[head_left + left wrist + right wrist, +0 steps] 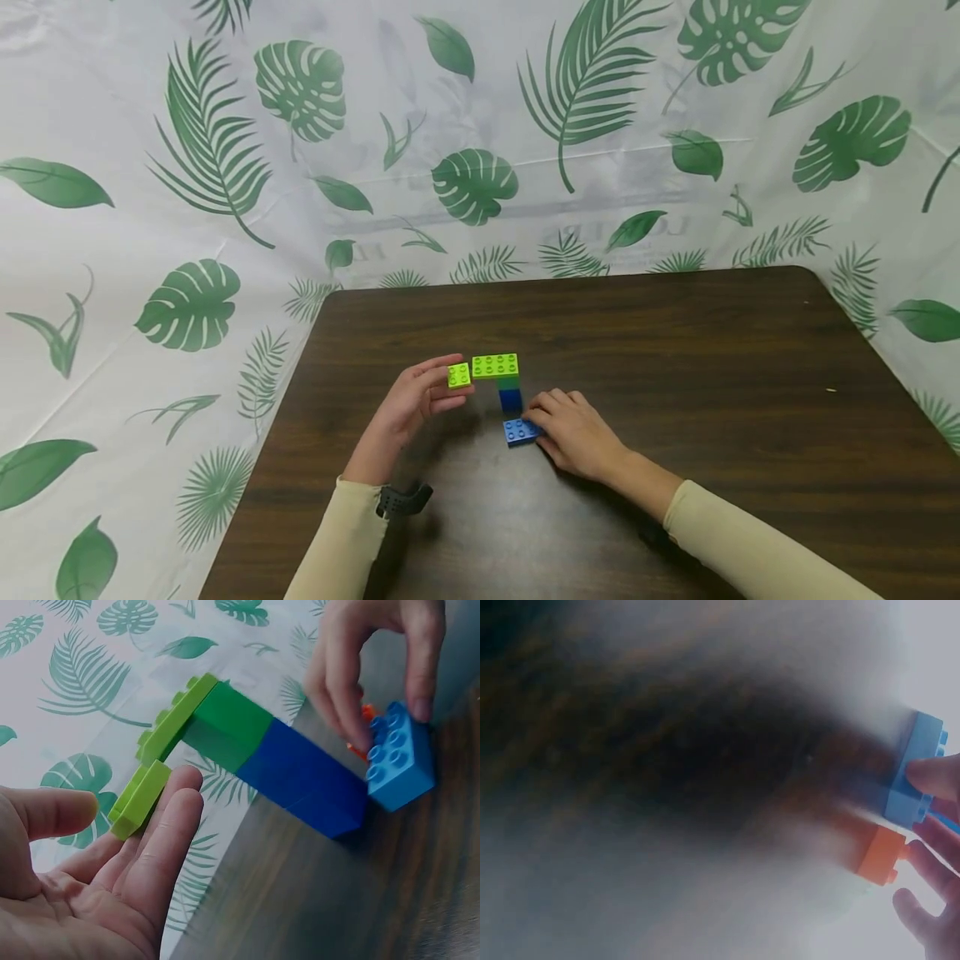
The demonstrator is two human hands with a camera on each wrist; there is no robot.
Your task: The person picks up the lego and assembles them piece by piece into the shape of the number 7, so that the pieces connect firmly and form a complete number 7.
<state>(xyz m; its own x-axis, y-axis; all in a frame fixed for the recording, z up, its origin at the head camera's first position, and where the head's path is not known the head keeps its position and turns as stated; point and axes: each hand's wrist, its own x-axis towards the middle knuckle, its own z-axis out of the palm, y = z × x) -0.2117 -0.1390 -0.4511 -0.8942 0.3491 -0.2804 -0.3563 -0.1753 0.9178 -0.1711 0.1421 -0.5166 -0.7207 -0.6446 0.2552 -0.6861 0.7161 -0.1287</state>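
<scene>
My left hand (408, 400) holds a small lime-green toy brick (459, 376) among its fingers, raised off the table. In the left wrist view the thumb stands apart from that brick. Right beside it is the overhanging end of a longer lime brick (495, 365), which tops a tower with a green brick (227, 727) above dark blue bricks (304, 776). My right hand (581, 437) grips a light blue brick (401, 759) between thumb and fingers, at the tower's foot. Partly hidden behind it is an orange brick (880, 855), close to the right fingertips.
Under the bricks lies a dark wood-grain table (675, 350) with rounded far corners. A white sheet with green leaf prints (472, 100) hangs behind it and along its left side. A black strap (405, 500) sits at the left wrist.
</scene>
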